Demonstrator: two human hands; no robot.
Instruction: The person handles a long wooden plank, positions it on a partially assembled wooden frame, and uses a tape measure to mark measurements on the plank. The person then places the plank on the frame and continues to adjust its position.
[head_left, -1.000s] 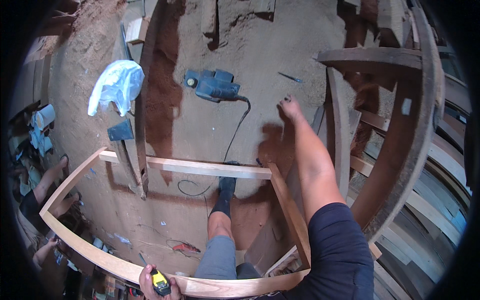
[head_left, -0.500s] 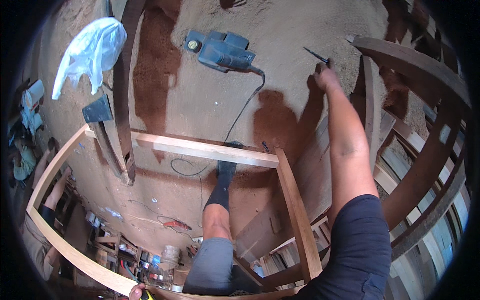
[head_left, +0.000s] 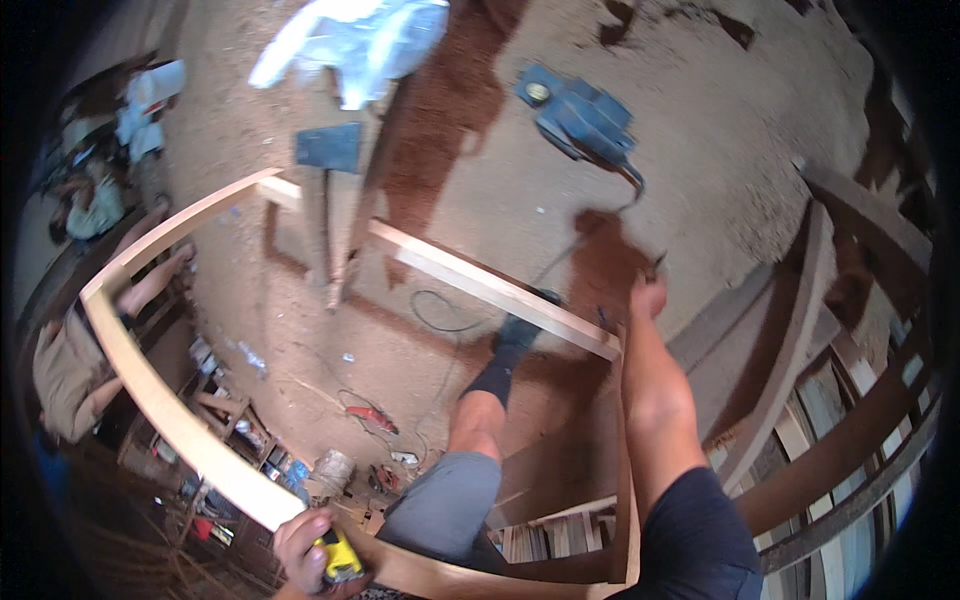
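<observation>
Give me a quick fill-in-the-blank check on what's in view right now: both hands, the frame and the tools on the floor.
1. The left hand grips a ____ tape measure against the curved wooden frame.
2. The right hand reaches out beyond the frame's ____ corner.
3. The blue power tool lies on the ____ floor.
4. A crumpled clear plastic ____ lies near the dark wooden plank.

Missing words: yellow; far right; sawdust-covered; bag

One head-worn fisheye view looks steeply down, close over a wooden frame point(head_left: 480, 285) to the sawdust floor point(head_left: 740, 130) below.
</observation>
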